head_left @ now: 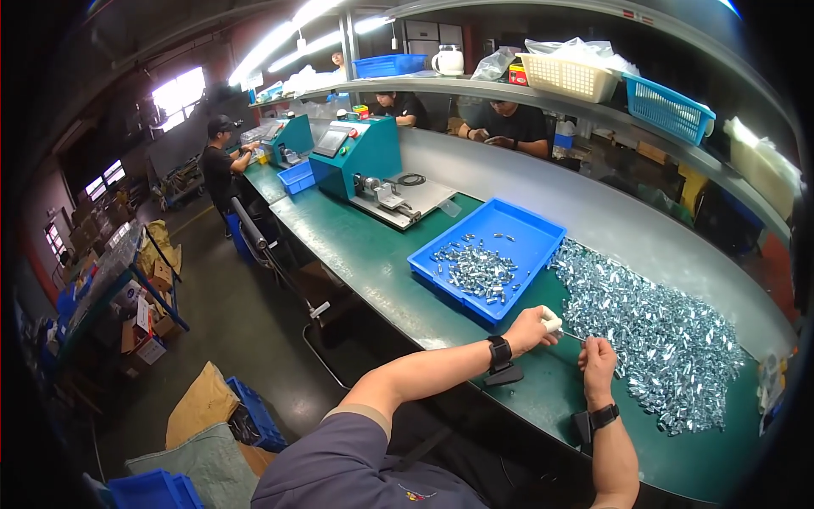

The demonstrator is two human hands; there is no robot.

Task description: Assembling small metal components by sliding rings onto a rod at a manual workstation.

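Observation:
My left hand (530, 329) is closed, with white coverings on its fingertips, over the bench just in front of the blue tray (538, 225). What it pinches is too small to make out. My right hand (599, 363) grips a thin metal rod (573, 337) that points toward the left fingertips. Beside both hands spreads a large heap of small shiny metal parts (649, 327). More of these parts (479, 270) lie loose inside the tray.
A teal machine (360, 157) with a metal base plate (407, 208) stands left of the tray on the green bench (356, 254). Above runs a shelf with a cream basket (568, 78) and a blue basket (668, 109). Several people work nearby. A chair (254, 233) is at the bench's front.

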